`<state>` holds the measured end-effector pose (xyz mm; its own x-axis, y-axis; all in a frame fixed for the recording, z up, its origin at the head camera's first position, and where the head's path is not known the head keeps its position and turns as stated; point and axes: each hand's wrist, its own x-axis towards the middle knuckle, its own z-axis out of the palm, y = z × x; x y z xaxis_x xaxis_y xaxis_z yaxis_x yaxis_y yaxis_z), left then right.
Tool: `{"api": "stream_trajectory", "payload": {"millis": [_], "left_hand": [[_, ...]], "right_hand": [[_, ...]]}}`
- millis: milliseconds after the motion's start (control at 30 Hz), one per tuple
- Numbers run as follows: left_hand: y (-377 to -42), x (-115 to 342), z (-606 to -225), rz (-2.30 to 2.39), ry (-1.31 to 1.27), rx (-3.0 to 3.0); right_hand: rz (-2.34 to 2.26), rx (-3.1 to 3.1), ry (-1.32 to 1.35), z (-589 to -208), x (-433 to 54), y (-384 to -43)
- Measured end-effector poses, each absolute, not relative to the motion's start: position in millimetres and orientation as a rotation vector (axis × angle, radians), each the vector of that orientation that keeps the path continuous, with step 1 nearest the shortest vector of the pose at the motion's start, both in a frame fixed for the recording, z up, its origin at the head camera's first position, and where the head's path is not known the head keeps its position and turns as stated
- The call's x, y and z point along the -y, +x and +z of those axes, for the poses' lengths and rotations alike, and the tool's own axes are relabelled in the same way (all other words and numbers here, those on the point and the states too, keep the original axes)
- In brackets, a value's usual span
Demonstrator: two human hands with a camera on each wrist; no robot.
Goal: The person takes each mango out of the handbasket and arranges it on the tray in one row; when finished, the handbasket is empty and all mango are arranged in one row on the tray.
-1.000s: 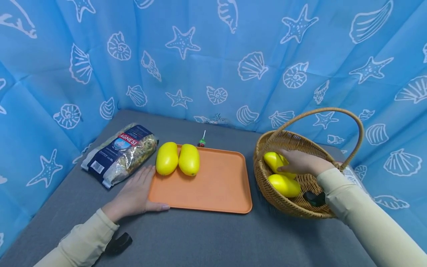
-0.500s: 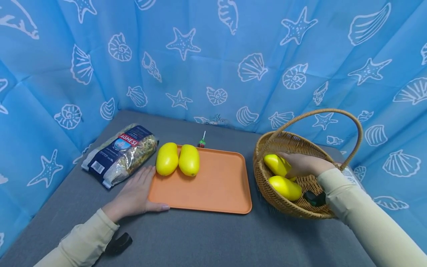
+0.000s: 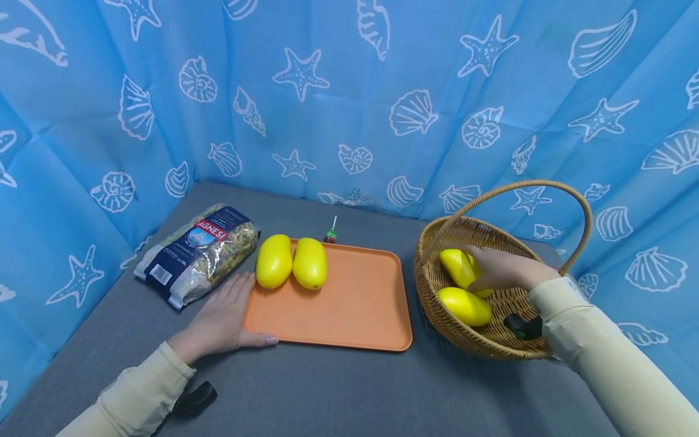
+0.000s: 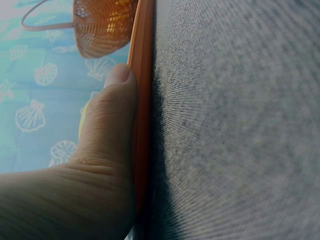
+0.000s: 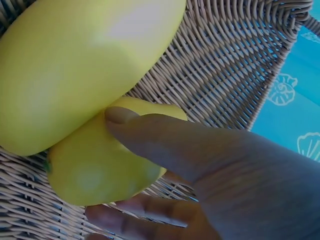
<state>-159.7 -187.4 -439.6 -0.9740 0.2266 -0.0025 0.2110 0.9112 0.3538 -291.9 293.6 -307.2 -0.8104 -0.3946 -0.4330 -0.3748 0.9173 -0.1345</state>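
My left hand rests at the left end of the orange tray, fingers straight along its side. Its thumb lies on the front rim, also close up in the left wrist view. Two yellow mangoes sit side by side at the tray's back left. Inside the wicker basket, my right hand grips a mango. The right wrist view shows the thumb on top of this mango and fingers around its lower side. Another mango lies in the basket just in front, touching it.
A bag of Agnesi pasta lies left of the tray. Behind the tray is a lollipop. The basket's tall handle arches over its opening. A blue shell-patterned curtain closes off the back and sides.
Inside the basket, my right hand has shifted slightly right, and the mango under it has moved and turned a little. The left hand and tray have stayed in place.
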Motion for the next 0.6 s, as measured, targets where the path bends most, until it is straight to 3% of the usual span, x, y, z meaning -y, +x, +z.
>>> {"api": "stream_trajectory", "payload": {"millis": [600], "left_hand": [[-156.6, 187.3, -435.5, 0.559, 0.36, -3.033]], "right_hand": [[-0.014, -2.79, -0.562, -277.7, -304.5, -266.8]]}}
